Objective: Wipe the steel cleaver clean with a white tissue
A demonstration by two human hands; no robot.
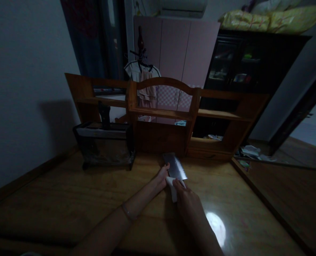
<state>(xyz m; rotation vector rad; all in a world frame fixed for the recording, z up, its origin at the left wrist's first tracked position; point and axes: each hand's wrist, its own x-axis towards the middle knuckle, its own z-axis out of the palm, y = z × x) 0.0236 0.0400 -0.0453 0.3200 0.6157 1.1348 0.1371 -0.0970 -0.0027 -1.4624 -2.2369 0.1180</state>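
A cleaver [177,167] with a broad shiny blade is held above the wooden tabletop, its far end pointing away from me. My left hand [162,177] is closed on the blade's left edge, the thumb lying over the metal. At the near end of the blade, my right hand [188,202] is closed on a white cloth or tissue [172,188] that hangs down to the left of the fingers. The cleaver's handle is hidden, and I cannot tell whether the right hand grips it too.
A black-framed knife stand [107,144] with a dark knife handle [104,115] sticking up stands at the left on the tabletop [75,199]. A wooden shelf unit [163,137] runs along the back. Round light glares on the surface at the right.
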